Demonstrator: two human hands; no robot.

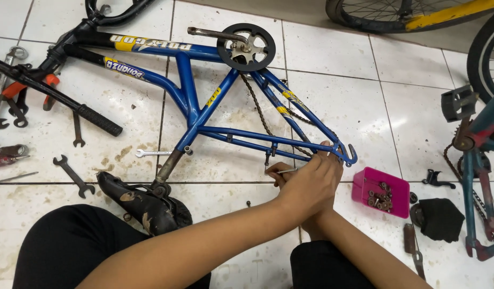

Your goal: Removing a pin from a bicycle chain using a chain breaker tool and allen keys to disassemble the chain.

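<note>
— Black trousers at the near edge, then both forearms crossing toward the middle. What do the hands hold?

— The left hand (311,182) lies over the right hand (317,214), which is mostly hidden beneath it. Left fingers pinch a thin silvery tool (286,171); its long axis runs nearly level, tip pointing left. Whether the right hand grips anything, I cannot tell.

— And where is the bicycle frame?

— The blue bicycle frame (196,109) lies flat on the white tiled floor (364,101), just beyond the hands. Its long axis runs from upper left to lower right: handlebar end far left, rear fork ends (347,155) touching the fingertips. The black saddle (142,206) points toward the knees.

— Near the hands?

— A pink tray (364,187) of small rusty parts sits just to the right, with a black rag (442,217) beside it.

— Further out?

— A small silver wrench (150,153) lies beside the seat tube, a dark spanner (73,175) further left. The loose chain (263,118) runs up to the black chainring (246,47) at the far side. Another bicycle's yellow-rimmed wheel (407,16) is at the top.
</note>
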